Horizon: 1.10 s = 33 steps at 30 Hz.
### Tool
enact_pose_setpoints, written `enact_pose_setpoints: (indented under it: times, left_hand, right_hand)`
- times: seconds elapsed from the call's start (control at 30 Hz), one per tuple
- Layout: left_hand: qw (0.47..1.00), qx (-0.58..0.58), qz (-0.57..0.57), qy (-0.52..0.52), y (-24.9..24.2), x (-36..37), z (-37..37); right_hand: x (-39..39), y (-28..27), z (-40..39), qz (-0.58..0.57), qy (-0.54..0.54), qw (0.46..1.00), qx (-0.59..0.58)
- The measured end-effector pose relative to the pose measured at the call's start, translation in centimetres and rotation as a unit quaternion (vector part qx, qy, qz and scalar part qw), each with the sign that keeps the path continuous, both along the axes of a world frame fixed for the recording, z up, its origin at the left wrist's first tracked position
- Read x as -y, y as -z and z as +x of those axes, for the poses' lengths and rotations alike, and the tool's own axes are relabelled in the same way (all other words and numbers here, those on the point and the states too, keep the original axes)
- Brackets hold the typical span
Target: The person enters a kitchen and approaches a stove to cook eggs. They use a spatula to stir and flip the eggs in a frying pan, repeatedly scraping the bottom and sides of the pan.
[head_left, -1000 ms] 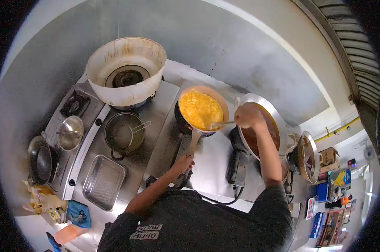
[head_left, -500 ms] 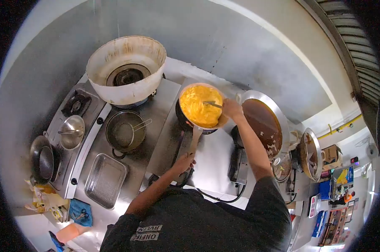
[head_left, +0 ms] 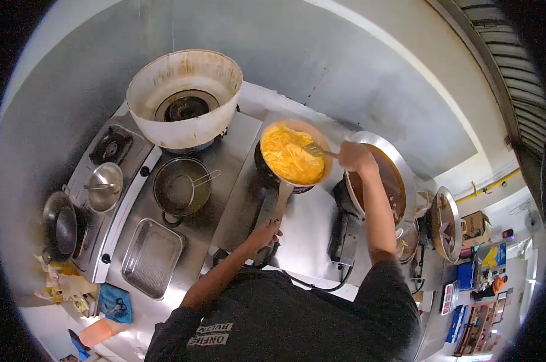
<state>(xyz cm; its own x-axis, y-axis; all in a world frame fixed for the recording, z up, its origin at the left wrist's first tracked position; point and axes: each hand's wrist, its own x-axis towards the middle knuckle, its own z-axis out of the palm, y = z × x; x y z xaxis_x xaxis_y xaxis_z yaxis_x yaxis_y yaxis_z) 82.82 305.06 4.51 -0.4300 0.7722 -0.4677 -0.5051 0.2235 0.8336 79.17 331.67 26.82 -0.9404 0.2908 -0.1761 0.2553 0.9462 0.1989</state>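
My left hand [head_left: 264,236] is closed around the handle [head_left: 281,202] of a frying pan [head_left: 327,166] over a burner. Yellow egg [head_left: 291,154] covers the pan's inside, with pale streaks and soft folds. In my right hand [head_left: 355,157] is a spatula [head_left: 313,149], gripped from the pan's right side. The blade rests at or just over the right part of the egg; whether it touches cannot be told. Right of the pan, below my right forearm, stands a wide pot of brown liquid [head_left: 384,175].
A large whitish tub-shaped guard [head_left: 182,136] surrounds a burner at the back left. Left are a dark wok with a strainer [head_left: 182,187], a wire-mesh tray [head_left: 153,258], a metal bowl [head_left: 105,187] and dark pans [head_left: 60,226]. Another pot [head_left: 447,223] stands farther right.
My right hand has moved right, drawing the spatula toward the pan's right rim. The egg's surface looks more folded and streaked. My left hand stays on the handle.
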Motion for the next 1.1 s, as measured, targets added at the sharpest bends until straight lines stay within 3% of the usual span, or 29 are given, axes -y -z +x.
enact_pose_setpoints:
  times: [0.13,0.33,0.4,0.53,0.67,0.73,0.77,0.8,0.83,0.87,0.9,0.93,0.97,1.03,1.07,1.1]
  left_hand:
    - [0.999,-0.032,0.000,0.040,0.8,-0.3,-0.4]
    - [0.999,0.015,0.003,0.029,1.0,-0.5,-0.1]
    - [0.999,0.013,0.017,0.029,3.3,-0.9,-0.2]
    - [0.998,0.017,0.050,0.036,4.0,-0.4,-0.1]
    - [0.997,-0.022,0.049,0.051,3.3,0.7,-0.6]
    - [0.974,-0.124,0.092,0.165,5.6,1.5,-1.6]
    - [0.974,-0.123,0.092,0.165,8.4,2.3,-2.0]
    - [0.894,-0.372,0.136,0.208,12.1,3.4,-2.1]
    - [0.751,-0.594,0.169,0.235,14.3,4.4,-1.9]
    - [0.751,-0.593,0.170,0.235,14.4,5.4,-1.6]
    - [0.838,-0.466,0.030,0.283,13.8,6.3,-1.4]
    - [0.886,-0.318,-0.111,0.318,13.7,6.7,-1.1]
    - [0.886,-0.318,-0.111,0.320,14.4,6.6,-0.5]
    - [0.964,-0.063,-0.152,0.209,16.1,6.0,0.3]
    - [0.963,-0.066,-0.151,0.212,15.4,6.1,0.6]
    - [0.985,-0.014,-0.079,0.155,14.6,6.3,0.7]
  right_hand:
    - [-2.8,4.2,0.5,0.008,0.086,0.996,-0.017]
    - [-9.9,14.2,-5.2,0.018,-0.023,0.999,-0.036]
    - [-12.7,16.9,-8.1,0.089,-0.078,0.991,-0.064]
    - [-10.6,14.2,-10.6,0.002,-0.081,0.994,-0.068]
    - [0.5,6.8,-9.4,0.029,-0.096,0.995,-0.002]
    - [2.1,7.3,-7.8,0.062,-0.109,0.991,0.036]
    - [2.3,8.4,-6.7,0.078,-0.136,0.987,-0.014]
    - [2.5,9.1,-5.7,0.094,-0.163,0.980,-0.063]
    - [3.3,8.7,-4.6,0.094,-0.162,0.980,-0.062]
    - [4.7,7.2,-3.4,0.082,-0.126,0.988,-0.038]
    - [6.0,5.8,-2.1,0.071,-0.088,0.994,-0.015]
    - [7.1,4.7,-0.5,0.065,-0.072,0.994,-0.044]
    - [7.9,4.3,1.2,0.059,-0.056,0.994,-0.073]
    - [8.4,5.1,3.9,0.054,-0.016,0.994,-0.098]
    - [8.7,5.6,5.1,0.054,0.001,0.993,-0.107]
    - [9.0,6.2,6.0,0.055,0.018,0.991,-0.117]
